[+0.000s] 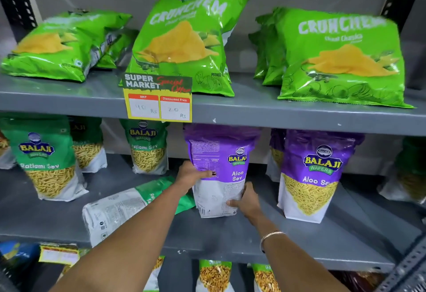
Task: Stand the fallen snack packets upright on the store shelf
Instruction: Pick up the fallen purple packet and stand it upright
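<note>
A purple Aloo Sev packet (pixel 221 165) stands upright on the middle shelf (pixel 345 241), turned partly sideways. My left hand (pixel 192 175) grips its left edge around mid-height. My right hand (pixel 247 199) holds its lower right corner. A green Ratlami Sev packet (pixel 119 208) lies flat on its face just left of it, partly under my left forearm. Another purple Aloo Sev packet (pixel 315 176) stands upright to the right.
Green Ratlami Sev packets (pixel 46 160) stand at the left of the middle shelf. Green Crunchem chip bags (pixel 184 40) lean or lie on the upper shelf, behind a yellow price tag (pixel 159 105). More packets (pixel 214 275) fill the shelf below.
</note>
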